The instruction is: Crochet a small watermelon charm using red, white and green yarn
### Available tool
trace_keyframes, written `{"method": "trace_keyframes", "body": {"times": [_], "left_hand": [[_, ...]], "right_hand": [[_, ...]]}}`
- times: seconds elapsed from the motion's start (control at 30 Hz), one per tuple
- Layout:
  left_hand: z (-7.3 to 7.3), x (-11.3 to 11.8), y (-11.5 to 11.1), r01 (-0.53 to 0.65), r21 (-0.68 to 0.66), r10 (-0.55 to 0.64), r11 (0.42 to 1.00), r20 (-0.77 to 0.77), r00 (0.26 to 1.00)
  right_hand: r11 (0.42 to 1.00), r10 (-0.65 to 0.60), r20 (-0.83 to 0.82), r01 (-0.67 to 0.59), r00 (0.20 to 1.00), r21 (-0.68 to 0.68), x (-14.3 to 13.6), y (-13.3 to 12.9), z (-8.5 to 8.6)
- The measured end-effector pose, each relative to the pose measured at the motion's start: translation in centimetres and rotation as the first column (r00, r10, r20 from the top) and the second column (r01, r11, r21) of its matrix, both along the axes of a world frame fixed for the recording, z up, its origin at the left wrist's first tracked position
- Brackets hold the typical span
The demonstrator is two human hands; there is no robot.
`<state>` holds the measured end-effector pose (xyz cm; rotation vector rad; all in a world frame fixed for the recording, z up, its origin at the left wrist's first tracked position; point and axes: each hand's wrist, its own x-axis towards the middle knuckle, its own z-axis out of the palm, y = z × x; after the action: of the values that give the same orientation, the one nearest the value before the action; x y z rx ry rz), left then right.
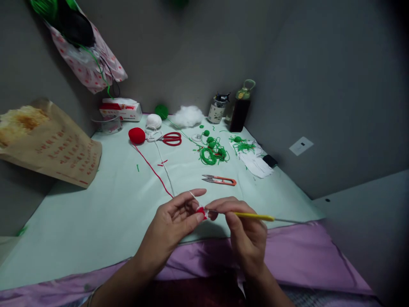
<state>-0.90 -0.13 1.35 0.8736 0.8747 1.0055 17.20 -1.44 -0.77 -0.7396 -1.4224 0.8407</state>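
My left hand pinches a small red and white crocheted piece between thumb and fingers, with white yarn running over its raised index finger. My right hand grips a crochet hook by its yellow handle, and the hook's tip is at the small piece. Red yarn leads back from the left hand to a red ball. A white strand runs back to a white ball. Orange thread snips lie beyond the hands.
Red-handled scissors, green yarn pieces, white stuffing and a green ball lie farther back. A dark bottle and a jar stand by the wall. At left is a paper bag with bread.
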Motion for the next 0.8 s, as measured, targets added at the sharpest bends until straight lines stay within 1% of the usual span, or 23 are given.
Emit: {"method": "trace_keyframes", "body": {"times": [0.1, 0.17, 0.23, 0.3, 0.37, 0.4, 0.47, 0.57, 0.67, 0.8], "left_hand": [[0.1, 0.2, 0.1, -0.011, 0.026, 0.012, 1.0, -0.027, 1.0], [0.0, 0.3, 0.1, -0.023, 0.037, 0.025, 0.999, -0.051, 0.998], [-0.1, 0.3, 0.1, -0.031, 0.039, 0.033, 0.999, -0.055, 0.998], [-0.3, 0.3, 0.1, -0.02, 0.031, 0.021, 0.999, -0.029, 0.999], [-0.4, 0.3, 0.1, 0.006, 0.021, -0.005, 1.0, -0.015, 1.0], [-0.3, 0.2, 0.1, 0.017, 0.02, -0.017, 1.0, -0.027, 1.0], [-0.1, 0.2, 0.1, 0.026, 0.047, -0.022, 0.999, -0.09, 0.996], [0.0, 0.3, 0.1, 0.051, 0.139, -0.024, 0.989, -0.187, 0.982], [-0.3, 0.4, 0.3, 0.11, 0.203, -0.051, 0.973, -0.277, 0.96], [-0.8, 0.4, 0.3, 0.104, 0.274, 0.005, 0.956, -0.37, 0.929]], "right_hand": [[0.996, -0.017, 0.136, 0.005, 0.991, 0.085, 0.2, -0.2, 0.0], [0.987, -0.055, 0.215, 0.021, 0.975, 0.157, 0.2, -0.2, 0.0], [0.96, -0.145, 0.3, 0.061, 0.943, 0.272, 0.1, -0.2, -0.2], [0.916, -0.253, 0.4, 0.084, 0.881, 0.393, -0.1, -0.2, -0.4], [0.882, -0.323, 0.454, 0.091, 0.831, 0.462, -0.2, -0.2, -0.7], [0.875, -0.337, 0.455, 0.097, 0.824, 0.473, -0.3, -0.2, -0.8], [0.873, -0.338, 0.413, 0.118, 0.846, 0.473, -0.4, -0.1, -1.0], [0.886, -0.311, 0.377, 0.123, 0.872, 0.447, -0.5, 0.0, -0.9], [0.892, -0.304, 0.374, 0.124, 0.876, 0.434, -0.4, 0.0, -0.7], [0.889, -0.296, 0.387, 0.104, 0.873, 0.447, -0.3, -0.1, -0.6]]}}
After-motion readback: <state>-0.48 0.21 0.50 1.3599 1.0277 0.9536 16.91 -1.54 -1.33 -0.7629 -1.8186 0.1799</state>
